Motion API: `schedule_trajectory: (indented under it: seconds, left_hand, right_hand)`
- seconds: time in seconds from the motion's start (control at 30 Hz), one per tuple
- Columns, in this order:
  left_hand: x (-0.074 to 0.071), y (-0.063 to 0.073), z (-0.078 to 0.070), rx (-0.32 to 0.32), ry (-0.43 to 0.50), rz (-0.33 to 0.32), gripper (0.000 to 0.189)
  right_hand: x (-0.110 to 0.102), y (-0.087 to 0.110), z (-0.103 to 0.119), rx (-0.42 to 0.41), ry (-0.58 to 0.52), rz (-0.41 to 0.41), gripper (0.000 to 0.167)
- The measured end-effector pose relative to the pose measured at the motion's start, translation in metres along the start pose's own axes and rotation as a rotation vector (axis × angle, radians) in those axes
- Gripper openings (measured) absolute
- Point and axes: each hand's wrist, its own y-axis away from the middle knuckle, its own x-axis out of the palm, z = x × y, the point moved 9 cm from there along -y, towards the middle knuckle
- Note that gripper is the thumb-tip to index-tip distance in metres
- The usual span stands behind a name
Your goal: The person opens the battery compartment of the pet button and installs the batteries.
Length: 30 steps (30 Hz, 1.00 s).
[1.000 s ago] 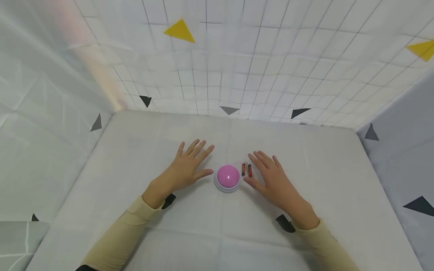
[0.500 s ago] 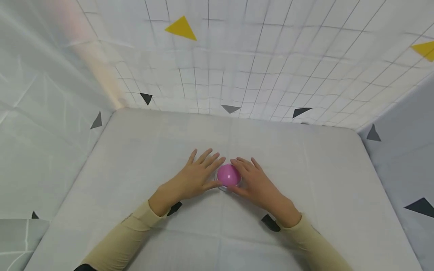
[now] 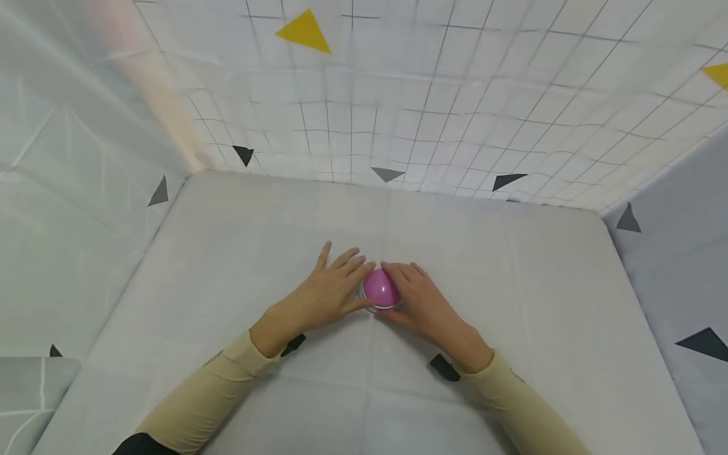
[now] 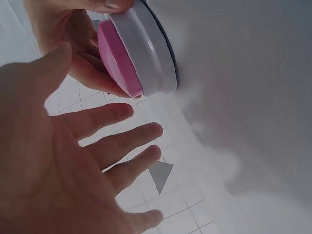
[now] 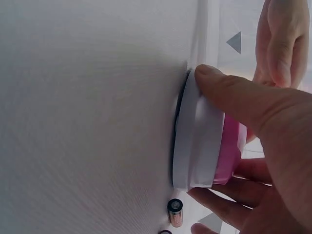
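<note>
A round push button (image 3: 381,289) with a pink dome and a white base is at the middle of the white table. My right hand (image 3: 423,303) grips its base from the right, thumb at the near side and fingers at the far side. The left hand (image 3: 321,294), fingers spread and fairly straight, is at the button's left; whether it touches is unclear. In the left wrist view the white base (image 4: 151,48) shows a dark underside. Beside the base, the right wrist view shows a small battery (image 5: 175,213) and part of another; the right hand hides both in the head view.
White cloth (image 3: 273,215) covers the table. A gridded white sheet (image 3: 432,82) with yellow, grey and black triangles hangs behind it, and plain sheets stand at the left (image 3: 74,221) and right.
My right hand has come left from beside the batteries and taken hold of the button's base. The left hand has moved right, close to the button. The batteries are now covered in the head view.
</note>
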Motion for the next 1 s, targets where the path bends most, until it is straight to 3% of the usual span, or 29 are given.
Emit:
schedule_trajectory:
  seconds: [0.3,0.7,0.83,1.0]
  left_hand:
    - [-0.020,0.002,-0.002,0.001,-0.020,-0.129,0.049]
    - [-0.030,0.005,-0.009,0.078,0.028,-0.249,0.020]
    - [-0.032,0.005,-0.011,0.095,0.085,-0.255,0.017]
    - [-0.031,0.005,-0.011,0.101,0.198,-0.195,0.026]
  right_hand:
    - [0.000,0.001,-0.001,0.012,-0.012,-0.030,0.083]
    - [-0.001,0.003,-0.003,0.031,-0.081,0.004,0.072]
    - [-0.001,0.003,-0.002,0.018,-0.093,0.013,0.068]
    - [-0.006,0.004,-0.003,0.015,-0.144,0.003,0.064]
